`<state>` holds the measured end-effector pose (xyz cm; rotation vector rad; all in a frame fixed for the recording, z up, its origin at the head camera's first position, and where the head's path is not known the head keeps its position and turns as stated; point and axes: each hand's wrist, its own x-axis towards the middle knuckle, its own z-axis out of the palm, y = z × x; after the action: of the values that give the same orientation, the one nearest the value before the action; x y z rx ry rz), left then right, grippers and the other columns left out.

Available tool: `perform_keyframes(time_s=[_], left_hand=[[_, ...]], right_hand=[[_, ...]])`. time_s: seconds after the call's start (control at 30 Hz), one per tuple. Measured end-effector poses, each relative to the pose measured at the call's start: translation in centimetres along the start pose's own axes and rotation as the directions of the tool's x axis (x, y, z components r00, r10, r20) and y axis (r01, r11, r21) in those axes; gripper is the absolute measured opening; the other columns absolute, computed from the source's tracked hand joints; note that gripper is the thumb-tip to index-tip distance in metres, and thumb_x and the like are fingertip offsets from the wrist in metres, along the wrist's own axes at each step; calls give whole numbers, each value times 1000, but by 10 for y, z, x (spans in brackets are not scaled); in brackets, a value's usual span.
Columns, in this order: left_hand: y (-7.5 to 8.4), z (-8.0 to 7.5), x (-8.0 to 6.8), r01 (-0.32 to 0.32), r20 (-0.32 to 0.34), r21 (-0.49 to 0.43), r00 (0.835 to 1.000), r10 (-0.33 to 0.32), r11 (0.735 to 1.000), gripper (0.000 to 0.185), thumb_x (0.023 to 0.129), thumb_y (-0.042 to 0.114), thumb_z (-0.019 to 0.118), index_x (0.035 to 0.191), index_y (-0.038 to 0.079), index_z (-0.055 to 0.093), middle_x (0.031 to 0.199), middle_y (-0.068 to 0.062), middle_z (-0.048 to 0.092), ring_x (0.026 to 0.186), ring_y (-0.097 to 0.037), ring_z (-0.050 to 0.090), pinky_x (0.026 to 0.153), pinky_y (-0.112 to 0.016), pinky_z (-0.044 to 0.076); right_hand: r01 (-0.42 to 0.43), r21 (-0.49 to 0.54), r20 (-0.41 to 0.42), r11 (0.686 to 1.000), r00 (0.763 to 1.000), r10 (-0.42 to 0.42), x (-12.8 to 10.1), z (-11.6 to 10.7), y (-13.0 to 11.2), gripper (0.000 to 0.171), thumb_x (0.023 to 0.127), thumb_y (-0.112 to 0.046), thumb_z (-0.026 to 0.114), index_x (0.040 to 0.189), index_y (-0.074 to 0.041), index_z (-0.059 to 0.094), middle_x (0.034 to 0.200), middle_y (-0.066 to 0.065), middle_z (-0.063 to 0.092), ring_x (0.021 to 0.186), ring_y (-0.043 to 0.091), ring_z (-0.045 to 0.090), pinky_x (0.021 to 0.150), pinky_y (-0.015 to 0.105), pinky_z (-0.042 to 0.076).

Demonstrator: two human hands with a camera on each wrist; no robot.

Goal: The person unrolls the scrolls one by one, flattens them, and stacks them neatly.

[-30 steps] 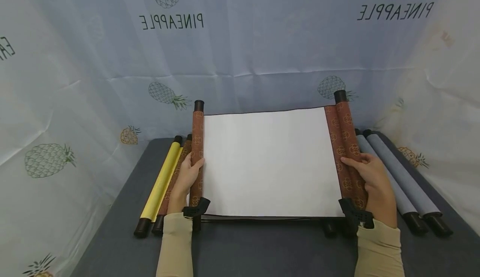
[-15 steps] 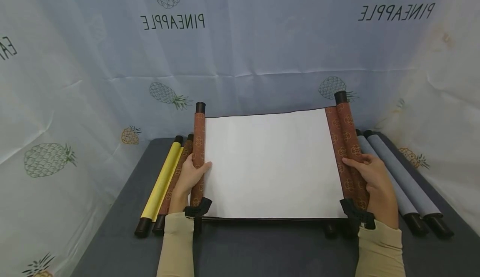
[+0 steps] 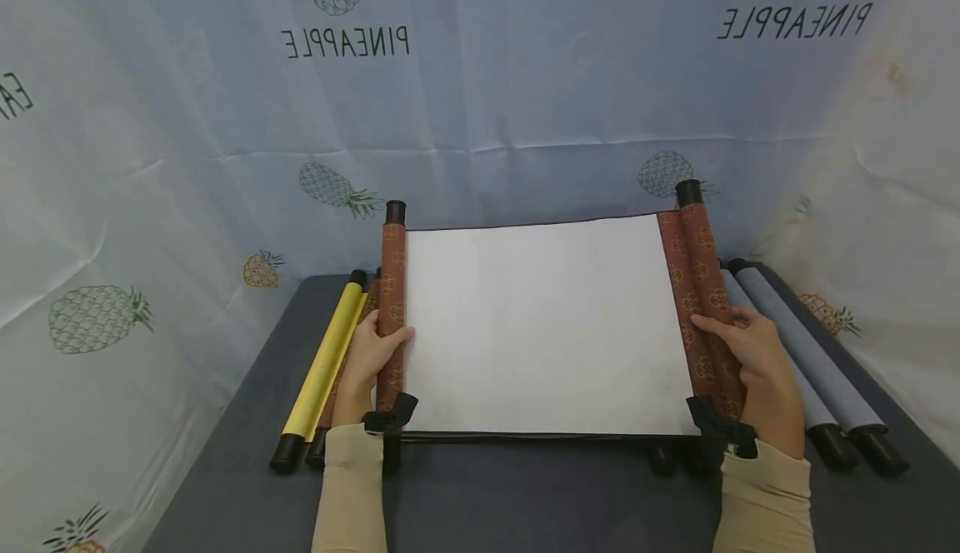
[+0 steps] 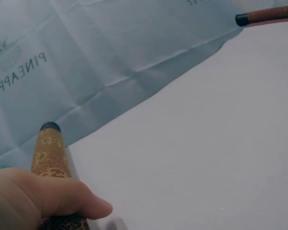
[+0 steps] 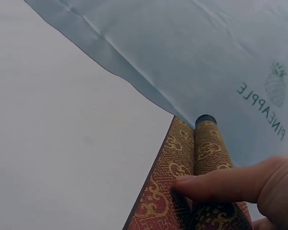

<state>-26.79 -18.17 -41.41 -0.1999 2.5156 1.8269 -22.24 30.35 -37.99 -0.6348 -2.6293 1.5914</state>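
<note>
Left hand (image 3: 372,355) and right hand (image 3: 752,353), set apart, each grip a roller, keeping the open scroll (image 3: 543,328) stretched taut above the worktop (image 3: 525,495).

Your left hand (image 4: 36,196) fills the lower left corner, thumb curled round a brown roller (image 4: 52,163) patterned in gold, with a black end cap at its far tip. Just beside the roller, a blank white sheet (image 4: 197,143) spreads to the right across most of the view. At the top right, a second brown roller (image 4: 269,15) with a black cap lies along the sheet's far edge. Behind hangs a pale blue cloth (image 4: 101,52) printed with "PINEAPPLE".
</note>
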Motion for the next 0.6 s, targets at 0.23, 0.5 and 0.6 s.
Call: perform_keyframes(time_s=[0.23,0.5,0.6], left_hand=[[1,-1,-2,4,-2,-29,1000,-5,1000,72,93,18,60,151,-2,22,149,-26,37,136,-41,39,112,-57,34],[4,-5,-3,-82,-38,-30,996,81,996,65,94,16,60,150,4,29,135,-26,50,110,-30,58,86,-32,51],[5,-7,-4,-108,-14,-48,994,108,993,69,95,16,58,153,9,22,136,-29,50,109,-33,60,83,-32,51]], right_hand=[[-8,-2,4,1000,1000,8,-1,-5,3,91,91,-44,59,151,7,14,130,20,46,80,2,50,66,22,48],[-20,-19,1,1000,1000,20,-1,-9,6,91,91,-45,57,151,7,12,134,26,44,79,3,51,64,23,49],[-18,-17,-2,1000,1000,18,-1,-10,7,90,92,-43,57,151,8,13,132,26,44,77,2,52,64,23,49]])
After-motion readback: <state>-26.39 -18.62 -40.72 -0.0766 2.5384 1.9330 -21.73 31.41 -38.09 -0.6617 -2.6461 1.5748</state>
